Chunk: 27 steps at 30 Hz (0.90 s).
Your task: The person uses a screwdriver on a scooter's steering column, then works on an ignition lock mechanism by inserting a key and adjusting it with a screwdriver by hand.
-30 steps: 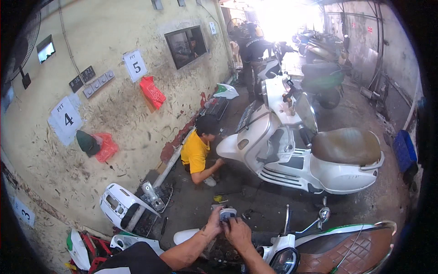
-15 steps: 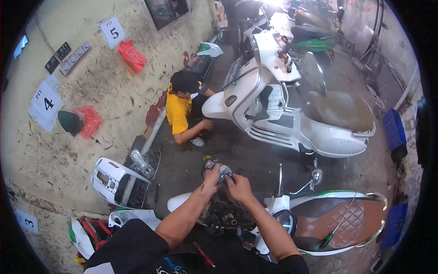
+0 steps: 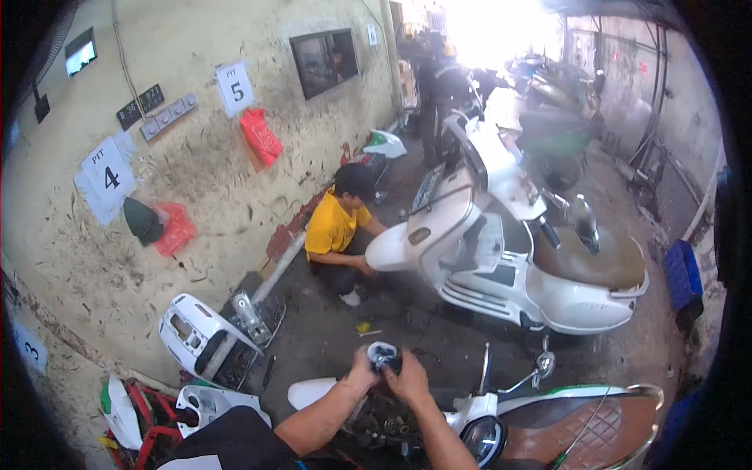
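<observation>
Low in the middle, my left hand [image 3: 363, 368] and my right hand [image 3: 407, 380] are closed round a small silvery-white and dark part [image 3: 383, 354]; its detail is too small to make out. They are raised above the exposed dark mechanism [image 3: 384, 423] of a white-and-green scooter [image 3: 478, 407] in front of me. The scooter has a brown quilted seat [image 3: 587, 435], with a long thin tool [image 3: 581, 431] lying across it.
A person in a yellow shirt [image 3: 329, 227] squats at the front of a white scooter [image 3: 580, 305]. Loose panels [image 3: 192, 329] and a red frame [image 3: 157, 419] lie left. More scooters [image 3: 548, 141] and a person in dark clothes [image 3: 439, 94] are behind; blue bins [image 3: 684, 274] stand right.
The view tilted down, then back up. The part in my hands has turned, showing more of its dark inside. The person in yellow has shifted posture, with both arms toward the scooter's front.
</observation>
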Available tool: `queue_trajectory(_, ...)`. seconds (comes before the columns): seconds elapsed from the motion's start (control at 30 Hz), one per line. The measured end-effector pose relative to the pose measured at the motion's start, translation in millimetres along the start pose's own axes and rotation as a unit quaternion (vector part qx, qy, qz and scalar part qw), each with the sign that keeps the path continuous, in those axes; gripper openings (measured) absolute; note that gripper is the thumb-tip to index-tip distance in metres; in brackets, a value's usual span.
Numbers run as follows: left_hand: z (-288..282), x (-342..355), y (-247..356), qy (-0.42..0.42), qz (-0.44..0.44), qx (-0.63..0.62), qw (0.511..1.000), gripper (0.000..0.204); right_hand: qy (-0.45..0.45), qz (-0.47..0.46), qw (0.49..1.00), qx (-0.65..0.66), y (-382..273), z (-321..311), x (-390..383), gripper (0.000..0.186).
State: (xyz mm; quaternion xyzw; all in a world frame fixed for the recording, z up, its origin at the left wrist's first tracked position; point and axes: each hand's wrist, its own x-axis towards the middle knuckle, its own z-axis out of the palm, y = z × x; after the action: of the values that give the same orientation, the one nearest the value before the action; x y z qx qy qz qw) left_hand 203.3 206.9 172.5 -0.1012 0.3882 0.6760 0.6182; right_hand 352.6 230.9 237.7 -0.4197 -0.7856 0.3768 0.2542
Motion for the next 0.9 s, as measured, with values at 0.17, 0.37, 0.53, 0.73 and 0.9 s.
queue_trajectory(0.17,0,-26,22,0.053,-0.001,-0.024,0.998,0.043,-0.131,0.054,0.99,-0.002,-22,10,17,0.069)
queue_trajectory(0.37,-15,-8,37,0.001,0.028,-0.031,0.999,0.043,-0.144,0.018,0.989,-0.017,-31,20,29,0.07)
queue_trajectory(0.53,6,-27,34,0.048,0.02,0.016,0.999,0.04,-0.11,-0.02,0.993,-0.026,-47,1,23,0.057)
queue_trajectory(0.73,-10,-16,-4,0.034,0.027,0.075,0.996,0.024,-0.062,-0.032,0.994,-0.09,-4,13,-4,0.038)
queue_trajectory(0.9,9,-23,-30,0.144,0.043,0.146,0.978,0.026,-0.06,0.044,0.997,-0.012,15,1,-23,0.036)
